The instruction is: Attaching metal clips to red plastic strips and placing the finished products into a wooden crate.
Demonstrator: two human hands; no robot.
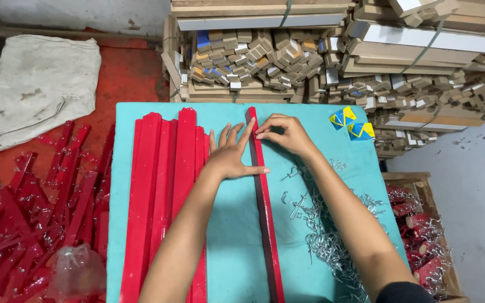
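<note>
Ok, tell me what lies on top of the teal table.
On the teal table: stacked red strips, one separate red strip under both hands, a wire hook pile, two folded paper pieces. Forearms cover part.

Head camera, looking steeply down, close over table (231,247).

One red strip (265,224) lies apart on one teal table (237,264), under two hands: left hand (229,157), right hand (287,134). Two blue-and-yellow packets (352,123) sit near the table's far corner, and one white sack (35,84) lies on the floor. The stacked red strips (164,191), wire hooks (332,241) and wood blocks (254,62) are too many to count.
</note>
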